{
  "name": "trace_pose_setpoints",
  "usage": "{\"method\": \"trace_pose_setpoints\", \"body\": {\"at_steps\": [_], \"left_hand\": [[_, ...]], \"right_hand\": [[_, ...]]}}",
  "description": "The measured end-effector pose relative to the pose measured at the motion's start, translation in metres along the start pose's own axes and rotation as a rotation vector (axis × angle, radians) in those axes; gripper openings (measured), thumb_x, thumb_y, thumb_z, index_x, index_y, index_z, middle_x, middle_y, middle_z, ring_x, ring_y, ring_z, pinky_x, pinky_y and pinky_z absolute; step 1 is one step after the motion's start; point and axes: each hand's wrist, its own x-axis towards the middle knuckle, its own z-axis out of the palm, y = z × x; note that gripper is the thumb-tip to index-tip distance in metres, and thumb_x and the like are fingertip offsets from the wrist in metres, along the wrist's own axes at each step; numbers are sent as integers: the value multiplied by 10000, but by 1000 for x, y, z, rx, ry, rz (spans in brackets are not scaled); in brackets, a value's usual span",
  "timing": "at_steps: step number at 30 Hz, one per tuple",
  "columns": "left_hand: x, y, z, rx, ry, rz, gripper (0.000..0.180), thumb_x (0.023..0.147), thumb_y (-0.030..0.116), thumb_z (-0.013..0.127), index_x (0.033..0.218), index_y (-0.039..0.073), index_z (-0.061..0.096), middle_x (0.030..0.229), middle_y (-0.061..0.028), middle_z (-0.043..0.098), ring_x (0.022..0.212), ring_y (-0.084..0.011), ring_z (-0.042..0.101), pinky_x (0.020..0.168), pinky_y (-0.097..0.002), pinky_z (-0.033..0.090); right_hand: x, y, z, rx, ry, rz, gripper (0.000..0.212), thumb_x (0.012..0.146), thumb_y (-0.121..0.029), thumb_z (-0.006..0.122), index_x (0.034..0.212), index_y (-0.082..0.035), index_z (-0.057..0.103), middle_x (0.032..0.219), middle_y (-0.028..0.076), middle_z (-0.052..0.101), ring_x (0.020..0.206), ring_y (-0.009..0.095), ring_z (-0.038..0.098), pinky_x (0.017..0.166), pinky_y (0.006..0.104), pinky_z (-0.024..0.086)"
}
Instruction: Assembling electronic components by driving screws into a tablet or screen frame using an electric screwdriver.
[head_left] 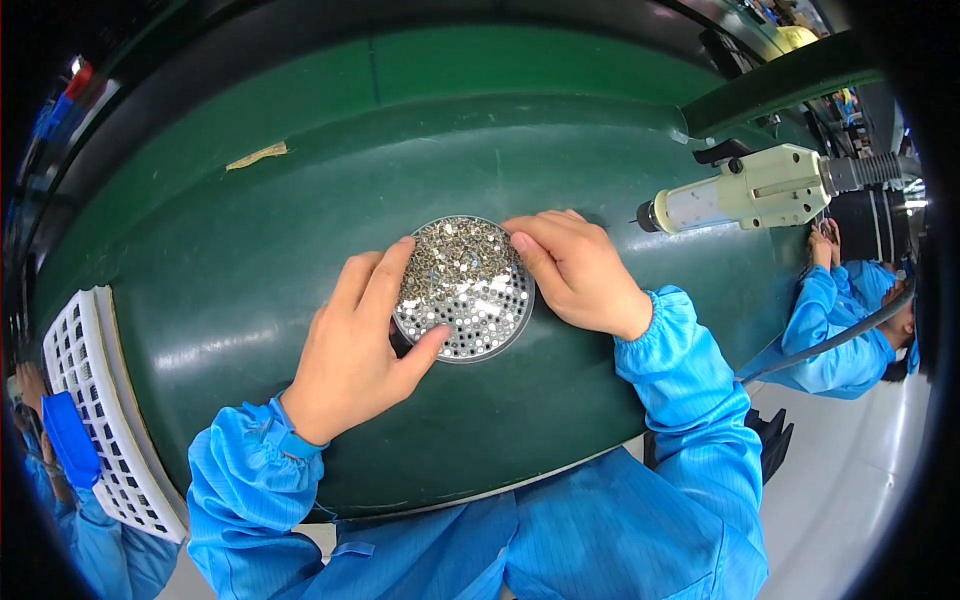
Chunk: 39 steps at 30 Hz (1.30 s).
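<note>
A round tray (pixel 483 356) with a perforated face lies between my hands on the green tabletop. Small metal pieces that look like screws (pixel 458 255) are heaped over its far half. Rows of dark holes and bright round dots show on the near half. My left hand (pixel 350 350) grips the left edge, its thumb reaching over the near left part of the face. At the upper right edge, my right hand (pixel 585 272) holds the rim with thumb and fingers. The undersides of both hands are hidden.
A pale electric screwdriver (pixel 750 195) with a ribbed cable is at the far right. White grid crate (pixel 110 420) and blue bin (pixel 70 440) stand left. A yellowish strip (pixel 258 156) lies far left. Co-workers in blue sit at the right (pixel 830 330) and left (pixel 110 550).
</note>
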Motion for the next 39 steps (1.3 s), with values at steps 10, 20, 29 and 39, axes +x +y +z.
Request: {"method": "trace_pose_setpoints", "body": {"at_steps": [10, 20, 29, 39], "left_hand": [[40, -1, 23, -80, 13, 268, 761, 648, 221, 833, 1282, -21, 487, 1186, -198, 567, 1055, -353, 599, 879, -375, 499], [69, 25, 30, 171, -114, 341, 964, 572, 454, 850, 1345, 38, 453, 1191, -155, 543, 1021, -337, 611, 828, -386, 517], [71, 47, 47, 370, -52, 278, 990, 525, 543, 832, 1288, 2, 506, 1092, -126, 514, 932, -299, 612, 716, -400, 522], [77, 44, 59, 428, 59, 329, 834, 586, 581, 792, 1160, 19, 571, 1002, -123, 517, 804, -287, 624, 609, -400, 528]], "right_hand": [[-41, -15, -21, 21, 61, 299, 153, 898, -73, 543, 967, 15, 647, 713, 205, 630, 633, 370, 622, 581, 404, 486], [-93, 4, -53, -48, 620, 446, 385, 749, -104, 770, 1026, -6, 522, 940, 106, 627, 840, 153, 596, 707, 294, 467], [-27, 9, -59, 522, 621, 162, 819, 747, -40, 747, 1420, -62, 281, 1315, 112, 472, 1247, 207, 433, 992, 374, 391], [-21, 20, -96, 701, 520, 249, 574, 813, -4, 634, 1342, -40, 415, 1018, 86, 610, 867, 144, 618, 769, 291, 510]]}}
